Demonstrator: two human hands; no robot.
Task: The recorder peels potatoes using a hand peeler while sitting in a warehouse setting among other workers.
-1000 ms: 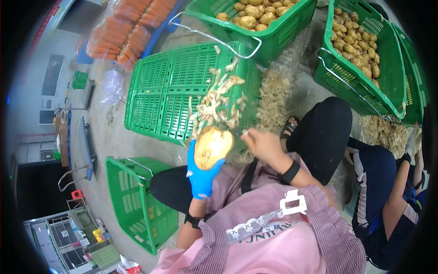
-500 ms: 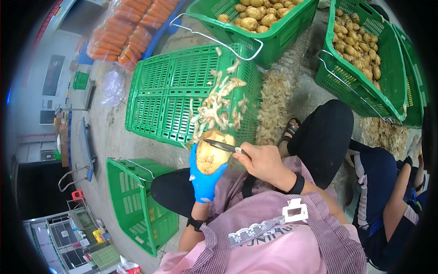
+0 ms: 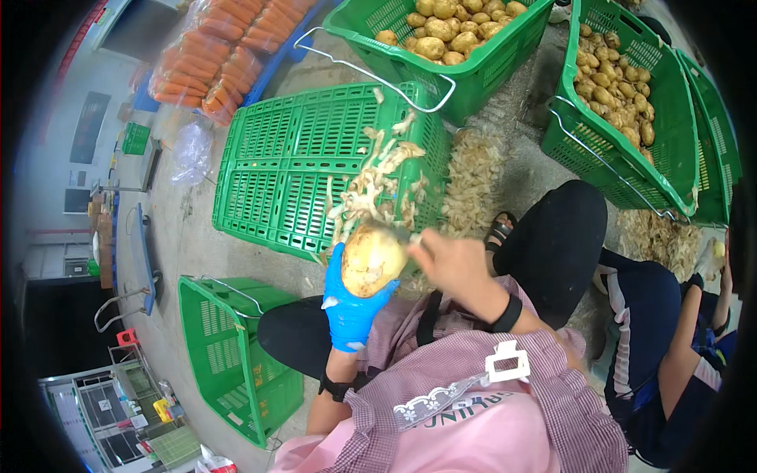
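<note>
We see a large, partly peeled potato [image 3: 369, 266] held up in front of our lap, just beyond the near edge of an overturned crate [image 3: 264, 169]. Our left hand [image 3: 355, 309], in a blue glove, grips it from below, fingers wrapped around its sides. Our bare right hand [image 3: 456, 262] is closed around a peeler [image 3: 398, 233], whose blurred head is at the potato's upper edge; we cannot tell if the blade touches. Pale peels [image 3: 377, 183] lie scattered over the crate, and more scraps [image 3: 475, 177] cover the floor beside it. Farther out, two green crates hold potatoes [image 3: 449, 31], and bagged carrots [image 3: 213, 59] lie at the upper left.
</note>
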